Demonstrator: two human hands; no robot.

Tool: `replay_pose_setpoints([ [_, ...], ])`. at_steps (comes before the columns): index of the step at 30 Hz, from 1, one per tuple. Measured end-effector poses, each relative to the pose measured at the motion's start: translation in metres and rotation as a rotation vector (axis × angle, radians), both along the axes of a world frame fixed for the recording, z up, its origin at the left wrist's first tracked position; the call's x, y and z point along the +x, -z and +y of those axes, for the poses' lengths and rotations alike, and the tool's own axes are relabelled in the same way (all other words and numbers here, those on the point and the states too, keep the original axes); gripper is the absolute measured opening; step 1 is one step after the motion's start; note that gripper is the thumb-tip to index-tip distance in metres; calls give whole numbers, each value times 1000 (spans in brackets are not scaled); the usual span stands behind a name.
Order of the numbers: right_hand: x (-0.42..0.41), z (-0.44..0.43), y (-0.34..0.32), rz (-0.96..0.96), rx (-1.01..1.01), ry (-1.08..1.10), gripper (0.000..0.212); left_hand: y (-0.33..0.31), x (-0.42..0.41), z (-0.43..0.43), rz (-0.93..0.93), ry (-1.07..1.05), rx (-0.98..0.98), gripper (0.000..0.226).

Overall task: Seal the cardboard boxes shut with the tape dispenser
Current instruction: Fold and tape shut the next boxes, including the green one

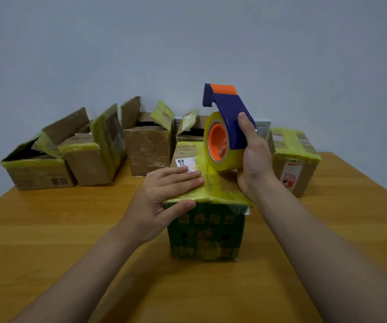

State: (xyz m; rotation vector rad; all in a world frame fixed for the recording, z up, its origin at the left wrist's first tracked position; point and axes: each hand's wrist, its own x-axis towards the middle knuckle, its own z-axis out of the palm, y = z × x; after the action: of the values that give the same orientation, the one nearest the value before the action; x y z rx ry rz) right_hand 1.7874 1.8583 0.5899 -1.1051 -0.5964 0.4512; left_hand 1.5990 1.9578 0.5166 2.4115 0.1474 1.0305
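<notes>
A green-sided cardboard box (206, 234) stands in the middle of the wooden table (71, 229), its top flaps closed and covered in yellowish tape. My left hand (167, 194) lies flat on the left top flap, thumb over the front edge. My right hand (253, 157) grips a blue and orange tape dispenser (227, 127) with a yellow tape roll, held tilted over the box top. A strip of tape runs from the roll down onto the centre seam.
Several open cardboard boxes (90, 155) with raised flaps line the back left against the grey wall. Another open box (190, 127) sits behind the green one. A taped box (295, 159) stands at the back right.
</notes>
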Motion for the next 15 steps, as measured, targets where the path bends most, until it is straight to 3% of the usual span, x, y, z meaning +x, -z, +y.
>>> replay_pose_setpoints([
  [5,-4,-1,-1,0,4,13,37,-30,-8,-8,138,-24,112,49],
  [15,-12,-5,2,-16,19,36,28,-42,14,-22,112,99,127,32],
])
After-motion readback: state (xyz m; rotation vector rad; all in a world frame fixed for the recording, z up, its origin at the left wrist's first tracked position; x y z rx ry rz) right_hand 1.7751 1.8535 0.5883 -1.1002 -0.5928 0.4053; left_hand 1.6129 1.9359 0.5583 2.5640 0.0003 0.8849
